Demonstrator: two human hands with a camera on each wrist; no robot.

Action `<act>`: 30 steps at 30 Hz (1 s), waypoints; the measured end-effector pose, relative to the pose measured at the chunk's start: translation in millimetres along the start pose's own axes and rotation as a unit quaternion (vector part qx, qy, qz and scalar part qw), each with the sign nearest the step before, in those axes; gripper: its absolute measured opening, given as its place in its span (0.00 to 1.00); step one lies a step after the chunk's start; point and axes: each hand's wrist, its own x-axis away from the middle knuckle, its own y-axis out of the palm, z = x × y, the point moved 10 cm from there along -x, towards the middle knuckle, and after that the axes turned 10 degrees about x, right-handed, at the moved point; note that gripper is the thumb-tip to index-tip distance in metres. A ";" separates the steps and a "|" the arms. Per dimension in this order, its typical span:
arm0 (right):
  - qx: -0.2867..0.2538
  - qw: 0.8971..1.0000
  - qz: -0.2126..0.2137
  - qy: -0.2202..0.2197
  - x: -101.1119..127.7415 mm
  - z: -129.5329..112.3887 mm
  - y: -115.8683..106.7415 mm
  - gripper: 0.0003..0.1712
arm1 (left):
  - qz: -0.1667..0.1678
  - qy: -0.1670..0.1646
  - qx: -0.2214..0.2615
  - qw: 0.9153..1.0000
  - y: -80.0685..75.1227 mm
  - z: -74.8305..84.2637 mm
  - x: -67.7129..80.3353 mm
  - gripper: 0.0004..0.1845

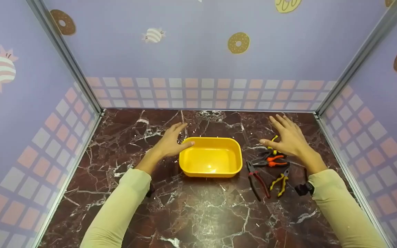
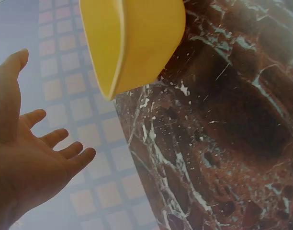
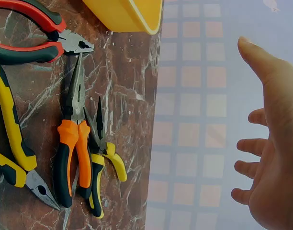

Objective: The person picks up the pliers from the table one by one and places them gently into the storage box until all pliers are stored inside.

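A yellow plastic bin [image 1: 210,174] stands on the dark marbled table with nothing inside it. At its left side hovers my left hand [image 1: 171,143], fingers spread, the thumb overlapping the rim in the head view; the left wrist view shows the palm apart from the bin [image 2: 151,43]. My right hand [image 1: 289,139] is held with straight fingers above the tools right of the bin. Below it lie orange-handled long-nose pliers [image 3: 75,139], small yellow-and-black pliers [image 3: 101,158], red-and-black pliers [image 1: 258,181] and yellow-handled pliers [image 1: 280,182].
Patterned panels enclose the table: a back wall [image 1: 198,62], a left wall [image 1: 22,113] and a right wall [image 1: 377,120], joined by metal corner posts. Dark wrist camera gear [image 1: 303,188] sits at the right cuff.
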 end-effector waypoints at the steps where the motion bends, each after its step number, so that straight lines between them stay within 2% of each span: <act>1: 0.001 1.000 -0.001 -0.001 0.3 0.4 0.8 0.61 | 0.000 -0.001 0.001 1.000 1.4 -0.7 0.3 0.51; 12: 0.020 1.000 -0.021 -0.006 6.5 2.2 11.1 0.61 | -0.009 -0.003 -0.012 1.000 15.4 -5.3 2.1 0.48; 21: 0.023 0.999 -0.031 -0.011 9.8 0.8 17.2 0.62 | -0.008 0.004 0.014 1.000 23.9 -7.3 3.5 0.44; 30: 0.026 0.999 -0.041 -0.016 11.6 -1.4 25.0 0.62 | -0.006 0.003 0.041 0.999 36.5 -18.5 0.8 0.40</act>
